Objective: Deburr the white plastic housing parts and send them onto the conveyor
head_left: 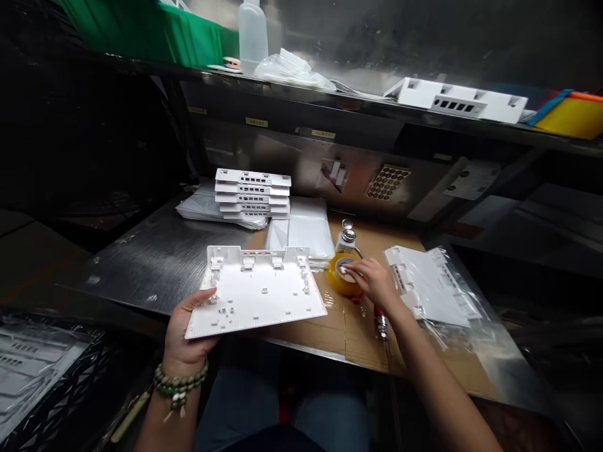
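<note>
My left hand (191, 326) grips the left edge of a white plastic housing cover (264, 295), thumb on top and fingers beneath. The cover's inner side faces up, showing small posts, clips and a row of port cutouts along its far edge. Fingers of my right hand (374, 281) are pinched over a roll of yellowish clear tape (340, 285). At their tips shows a small white wad (343, 269), too small to make out well. Just behind the roll stands a pump dispenser bottle (347, 237) with a metal top.
Stacked white covers (253, 193) and flat plastic bags (306, 229) lie at the back of the bench. Bagged covers (431, 285) lie right on the cardboard (330, 329). An air gun's hose fitting (382, 326) is beside my right forearm. A shelf (358, 105) overhangs the bench.
</note>
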{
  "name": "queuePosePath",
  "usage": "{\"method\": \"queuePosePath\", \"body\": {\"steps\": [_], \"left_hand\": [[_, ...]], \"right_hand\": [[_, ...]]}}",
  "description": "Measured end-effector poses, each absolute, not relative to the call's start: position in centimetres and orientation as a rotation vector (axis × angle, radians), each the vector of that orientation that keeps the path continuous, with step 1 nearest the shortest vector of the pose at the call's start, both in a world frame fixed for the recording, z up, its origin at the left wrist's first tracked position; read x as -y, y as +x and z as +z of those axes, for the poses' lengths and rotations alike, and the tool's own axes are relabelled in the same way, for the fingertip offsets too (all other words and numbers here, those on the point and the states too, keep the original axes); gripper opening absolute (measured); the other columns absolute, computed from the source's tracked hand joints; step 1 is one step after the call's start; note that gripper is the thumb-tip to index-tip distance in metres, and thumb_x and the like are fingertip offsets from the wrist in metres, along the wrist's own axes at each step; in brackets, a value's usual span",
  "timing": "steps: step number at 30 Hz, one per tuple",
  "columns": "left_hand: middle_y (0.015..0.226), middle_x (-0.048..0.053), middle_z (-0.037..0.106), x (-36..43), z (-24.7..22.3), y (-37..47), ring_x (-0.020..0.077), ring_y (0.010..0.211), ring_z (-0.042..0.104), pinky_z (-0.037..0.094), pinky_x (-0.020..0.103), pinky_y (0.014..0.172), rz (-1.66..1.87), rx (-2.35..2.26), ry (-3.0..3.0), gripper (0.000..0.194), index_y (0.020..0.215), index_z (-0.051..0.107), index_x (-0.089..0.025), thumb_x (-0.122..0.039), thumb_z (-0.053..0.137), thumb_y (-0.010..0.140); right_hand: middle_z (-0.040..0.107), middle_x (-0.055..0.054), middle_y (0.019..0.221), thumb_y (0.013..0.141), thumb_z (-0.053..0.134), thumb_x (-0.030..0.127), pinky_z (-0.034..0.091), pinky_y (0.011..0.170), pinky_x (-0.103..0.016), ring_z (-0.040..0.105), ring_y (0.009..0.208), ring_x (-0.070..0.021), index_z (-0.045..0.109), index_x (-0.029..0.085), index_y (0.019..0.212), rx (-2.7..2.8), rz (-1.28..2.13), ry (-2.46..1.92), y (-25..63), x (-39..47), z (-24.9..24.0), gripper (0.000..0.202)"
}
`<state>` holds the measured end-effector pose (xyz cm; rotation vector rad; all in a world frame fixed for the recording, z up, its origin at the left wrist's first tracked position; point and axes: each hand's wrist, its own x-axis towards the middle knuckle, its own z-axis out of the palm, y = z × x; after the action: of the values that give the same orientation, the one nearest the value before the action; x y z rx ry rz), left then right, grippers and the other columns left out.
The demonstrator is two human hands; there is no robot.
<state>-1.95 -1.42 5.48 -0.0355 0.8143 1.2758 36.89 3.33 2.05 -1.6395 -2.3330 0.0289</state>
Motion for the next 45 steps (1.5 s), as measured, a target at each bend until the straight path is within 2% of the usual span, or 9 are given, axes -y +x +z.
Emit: {"method": "queuePosePath", "body": {"steps": [3,11,15,19,27,32,38,41,45], "left_hand": [[0.107,0.017,0.080,1.3,6.5,-2.0,0.0372,0.098,0.078,0.061,0.058,0.095,1.314,-0.786,-0.044,0.077,0.162,0.028,-0.010,-0.003,0.042,0.087],[0.106,0.020,0.079,1.2,6.8,-2.0,0.0404,0.108,0.074,0.056,0.065,0.100,1.293,-0.834,-0.042,0.068,0.155,0.039,-0.004,-0.007,0.042,0.088],[0.104,0.020,0.080,1.0,6.7,-1.5,0.0403,0.107,0.075,0.057,0.065,0.099,1.299,-0.862,-0.027,0.067,0.153,0.042,-0.004,-0.005,0.046,0.086],[0.103,0.019,0.080,0.4,7.7,-0.1,0.0404,0.105,0.075,0.058,0.064,0.098,1.328,-0.834,-0.031,0.067,0.152,0.045,-0.005,-0.005,0.049,0.085],[0.111,0.019,0.079,-0.4,9.7,2.8,0.0409,0.106,0.075,0.058,0.062,0.099,1.349,-0.708,0.005,0.065,0.146,0.053,-0.005,-0.008,0.055,0.081],[0.115,0.019,0.078,-0.4,9.6,3.3,0.0415,0.108,0.074,0.057,0.063,0.101,1.319,-0.642,0.001,0.068,0.146,0.052,-0.005,-0.012,0.056,0.079],[0.123,0.018,0.076,-0.1,9.3,4.3,0.0410,0.111,0.073,0.056,0.061,0.104,1.334,-0.597,0.044,0.075,0.149,0.049,-0.008,-0.010,0.059,0.075],[0.127,0.014,0.075,0.3,9.2,5.4,0.0385,0.114,0.072,0.054,0.056,0.107,1.421,-0.565,0.121,0.080,0.150,0.050,-0.014,-0.005,0.059,0.071],[0.136,0.005,0.071,1.0,9.2,6.4,0.0335,0.121,0.069,0.051,0.052,0.112,1.560,-0.524,0.302,0.087,0.155,0.045,-0.031,0.000,0.060,0.075]], "right_hand": [[0.078,-0.013,0.098,0.097,0.062,0.019,0.054,0.089,-0.039,0.070,0.100,-0.0289,0.082,0.019,0.104,2.392,0.010,-1.793,37.6,-7.1,1.8,0.022],[0.073,-0.010,0.101,0.087,0.072,0.019,0.049,0.083,-0.030,0.070,0.094,-0.0237,0.081,0.020,0.088,2.522,0.033,-1.904,37.2,-7.7,1.7,0.009],[0.075,-0.005,0.108,0.097,0.063,0.032,0.050,0.080,-0.026,0.071,0.095,-0.0196,0.076,0.024,0.109,2.416,0.038,-1.899,38.5,-7.9,3.3,0.020],[0.071,-0.011,0.122,0.106,0.044,0.035,0.050,0.086,-0.030,0.069,0.105,-0.0225,0.067,0.019,0.130,2.172,-0.128,-1.976,38.8,-10.0,5.7,0.037],[0.071,-0.010,0.114,0.098,0.054,0.028,0.043,0.070,-0.031,0.068,0.088,-0.0223,0.081,0.020,0.100,2.139,-0.205,-2.099,36.6,-13.3,7.2,0.028],[0.070,-0.013,0.122,0.097,0.056,0.030,0.043,0.068,-0.034,0.069,0.093,-0.0279,0.079,0.019,0.105,2.053,-0.224,-2.153,36.1,-12.3,8.1,0.027],[0.074,-0.004,0.098,0.095,0.067,0.039,0.053,0.077,-0.032,0.069,0.083,-0.0188,0.072,0.023,0.106,1.843,0.282,-1.419,30.2,-3.8,9.4,0.020],[0.069,-0.004,0.095,0.096,0.067,0.028,0.054,0.074,-0.029,0.066,0.083,-0.0165,0.070,0.022,0.103,1.923,0.532,-1.025,24.2,2.0,9.3,0.010],[0.064,-0.005,0.096,0.094,0.069,0.019,0.054,0.068,-0.027,0.063,0.079,-0.0150,0.070,0.021,0.106,1.843,0.584,-0.891,18.9,6.2,8.2,0.013]]}}
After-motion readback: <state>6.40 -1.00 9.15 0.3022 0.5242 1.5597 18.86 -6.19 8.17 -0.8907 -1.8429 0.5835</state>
